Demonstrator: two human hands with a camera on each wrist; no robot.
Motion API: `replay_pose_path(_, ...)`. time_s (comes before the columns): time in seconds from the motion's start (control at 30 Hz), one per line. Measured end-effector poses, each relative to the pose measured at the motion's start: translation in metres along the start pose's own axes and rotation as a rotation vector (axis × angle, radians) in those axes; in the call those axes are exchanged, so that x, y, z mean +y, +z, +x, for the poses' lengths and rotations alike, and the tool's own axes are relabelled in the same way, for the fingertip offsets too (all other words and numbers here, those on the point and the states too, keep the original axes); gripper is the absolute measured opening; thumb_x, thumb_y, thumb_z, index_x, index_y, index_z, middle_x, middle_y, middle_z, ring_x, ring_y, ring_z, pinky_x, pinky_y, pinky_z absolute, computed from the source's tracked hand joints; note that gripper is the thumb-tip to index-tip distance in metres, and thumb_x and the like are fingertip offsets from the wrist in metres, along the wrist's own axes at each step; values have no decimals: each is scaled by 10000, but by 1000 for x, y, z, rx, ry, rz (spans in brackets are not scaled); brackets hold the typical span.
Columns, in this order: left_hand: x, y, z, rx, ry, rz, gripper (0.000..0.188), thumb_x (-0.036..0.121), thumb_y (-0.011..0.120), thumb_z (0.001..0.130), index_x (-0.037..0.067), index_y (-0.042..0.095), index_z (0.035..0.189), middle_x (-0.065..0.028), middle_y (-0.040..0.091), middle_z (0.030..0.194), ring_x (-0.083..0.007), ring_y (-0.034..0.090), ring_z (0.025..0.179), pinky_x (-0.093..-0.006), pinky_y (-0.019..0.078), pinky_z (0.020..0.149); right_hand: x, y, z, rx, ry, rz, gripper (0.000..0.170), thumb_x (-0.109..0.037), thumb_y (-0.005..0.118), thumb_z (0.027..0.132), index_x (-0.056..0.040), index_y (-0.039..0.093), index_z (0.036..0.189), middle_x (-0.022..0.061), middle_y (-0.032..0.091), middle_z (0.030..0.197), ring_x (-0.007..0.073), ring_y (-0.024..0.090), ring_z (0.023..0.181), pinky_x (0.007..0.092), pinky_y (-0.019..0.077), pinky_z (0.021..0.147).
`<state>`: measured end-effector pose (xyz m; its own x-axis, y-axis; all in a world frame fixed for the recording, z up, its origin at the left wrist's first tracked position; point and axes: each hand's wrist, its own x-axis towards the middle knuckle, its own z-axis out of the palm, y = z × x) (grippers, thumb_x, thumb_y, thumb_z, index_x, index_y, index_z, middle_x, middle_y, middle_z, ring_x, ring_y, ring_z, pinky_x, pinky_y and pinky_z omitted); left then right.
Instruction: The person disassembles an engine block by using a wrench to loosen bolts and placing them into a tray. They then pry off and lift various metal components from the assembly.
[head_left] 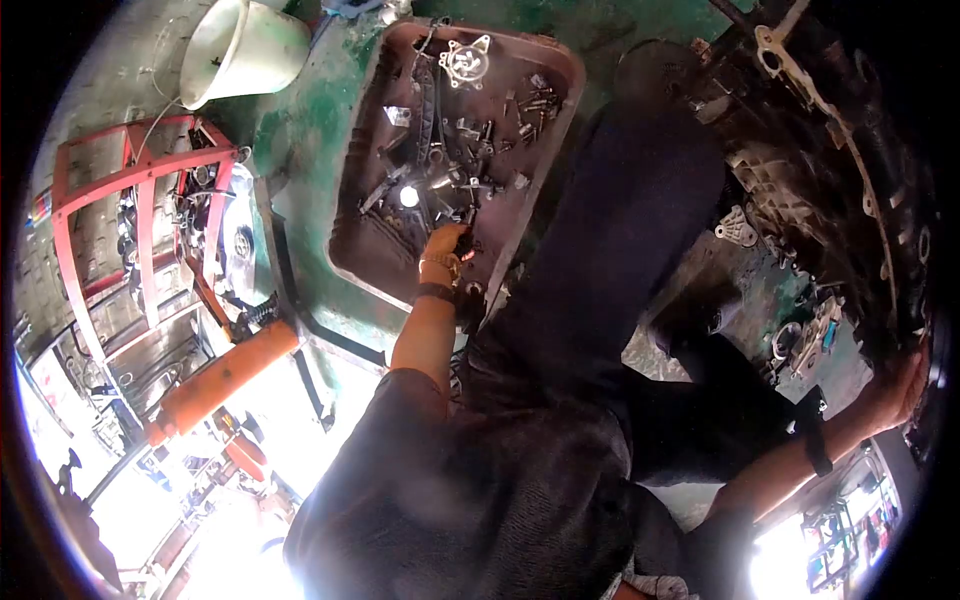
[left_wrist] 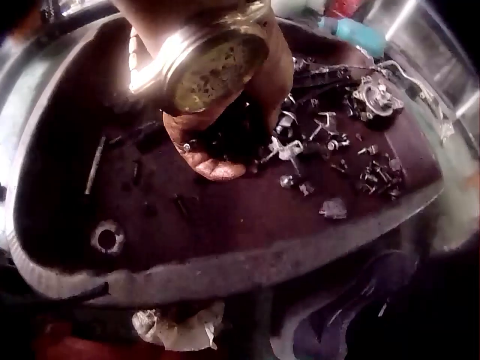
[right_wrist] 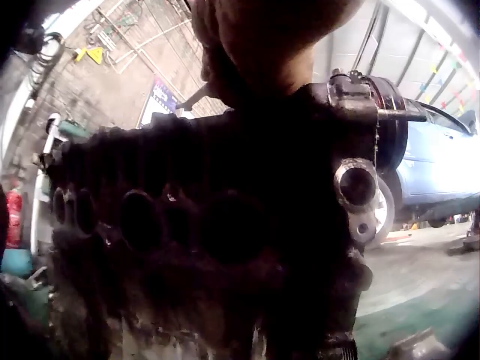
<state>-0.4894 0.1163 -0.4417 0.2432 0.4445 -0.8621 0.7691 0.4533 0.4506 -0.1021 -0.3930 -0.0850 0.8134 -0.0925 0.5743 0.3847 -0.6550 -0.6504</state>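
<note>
The left hand [head_left: 445, 245] is inside the tray [left_wrist: 225, 274], towards its near end, with bent fingers just beside loose metal parts [left_wrist: 285, 150]; whether they grip anything is hidden. Tray floor shows between it and the leg-side long edge. The right hand [head_left: 903, 385] rests on the engine block [right_wrist: 300, 210]; how its fingers lie I cannot tell. The left wrist view plainly shows a holed disc [left_wrist: 107, 225] near the tray's leg-side near corner; only the right wrist view shows a blue car [right_wrist: 439, 161].

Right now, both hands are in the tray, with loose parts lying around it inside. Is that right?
Not quite: only the left hand is in the tray with the loose parts. The right wrist view shows the right hand at the engine.
</note>
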Motion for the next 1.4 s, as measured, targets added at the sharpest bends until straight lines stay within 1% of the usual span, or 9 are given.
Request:
replay_pose_path(0.03,-6,6,8,39,170,196,373,249,504,942,39,515,1250,-159,465,1335,-287,550,1050,-433,518,774,6,-6,8,-107,-320,-194,224,-123,596,904,11,664,1070,133,661,1062,193,641,864,310,566,726)
replay_pose_path(0.13,48,26,-32,64,-259,-230,489,369,443,959,46,440,1327,-189,421,1355,-363,531,1049,-461,518,793,0,2,2,-9,-154,-59,222,-102,599,898,20,657,1074,135,667,1044,195,649,838,301,570,711)
replay_pose_path(0.23,23,27,-12,91,-109,-422,501,484,472,903,55,566,1145,-122,617,1021,-294,598,828,-520,492,718,6,3,3,10,-104,28,220,-98,612,887,26,661,1062,137,667,1040,197,650,827,300,571,702)
replay_pose_path(0.33,4,21,3,41,-126,-635,568,532,430,909,50,526,1194,-127,607,1045,-306,595,835,-527,487,715,3,5,5,-37,-331,-181,218,-97,626,877,28,665,1051,140,666,1039,195,647,826,295,569,710)
replay_pose_path(0.47,-8,15,13,-6,-187,-807,611,570,418,905,15,536,1134,-132,608,1027,-305,596,827,-523,486,689,-6,10,-2,89,46,116,214,-92,625,877,29,664,1050,134,665,1043,196,637,874,293,560,754)
replay_pose_path(0.83,35,12,-35,-26,-118,-1096,676,521,300,955,-81,418,1239,-253,378,1379,-440,406,1229,-606,334,1010,8,3,3,-9,-242,-86,206,-84,624,877,25,666,1046,148,663,1041,209,632,915,303,547,801)
replay_pose_path(0.93,59,11,-47,-83,-12,-1197,721,530,256,955,-107,430,1243,-282,381,1369,-442,381,1255,-596,312,1029,-3,8,-4,113,161,264,206,-88,623,878,22,667,1047,147,662,1047,209,633,915,301,547,797)
replay_pose_path(1.2,106,13,-58,-264,146,-1229,696,485,224,964,-109,454,1245,-301,403,1343,-453,361,1265,-591,293,1053,8,2,1,-44,-222,-53,218,-91,611,890,14,660,1075,142,652,1061,204,630,900,307,552,791)
replay_pose_path(1.4,89,-2,-20,-178,344,-892,175,198,615,860,26,596,884,-99,614,808,-231,552,669,-377,457,581,-14,12,-5,-12,10,90,249,-116,596,903,18,641,1107,151,643,1081,220,632,905,324,561,777)
